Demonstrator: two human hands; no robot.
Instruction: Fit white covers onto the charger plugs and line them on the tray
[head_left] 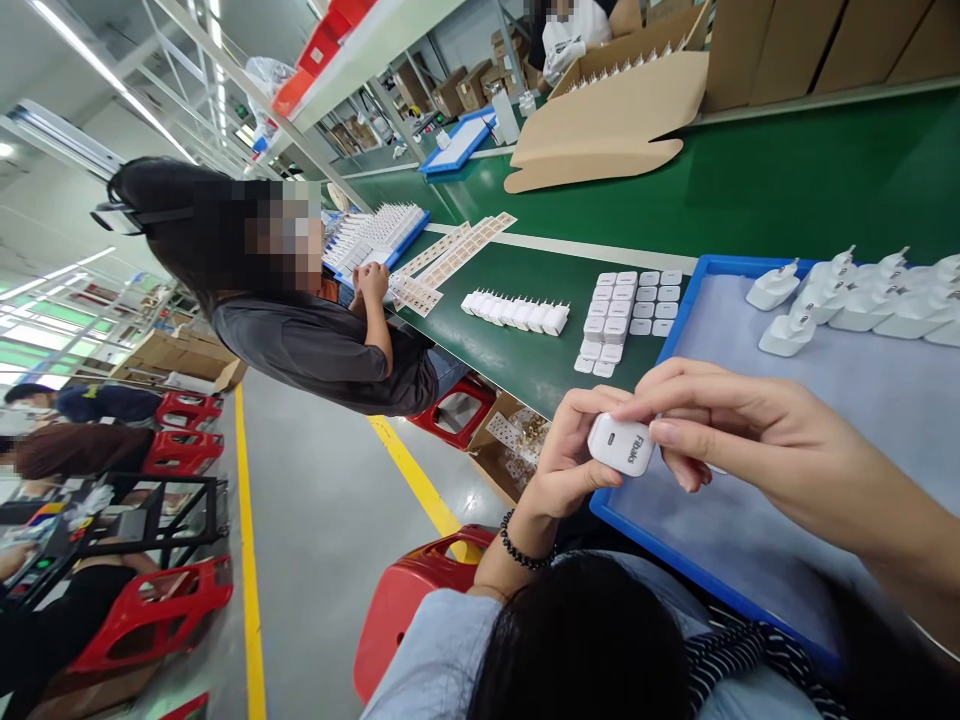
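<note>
"What text do we have?"
"We read 'Fibaks' on the white charger (621, 446), lower half of the frame, right of centre, printed beside a dark slot (611, 439)."
"Grips?"
"Left hand (559, 465) pinches the charger, thumb and fingers. Right hand (735, 425) has fingertips at its edge; we can't tell if they're pinching."
"Other labels?"
"Stacked white plates (619, 308) on the green desk (551, 275), marks too small for us. Prong-up plugs (862, 312) in the blue-rimmed tray (757, 550), right side."
</note>
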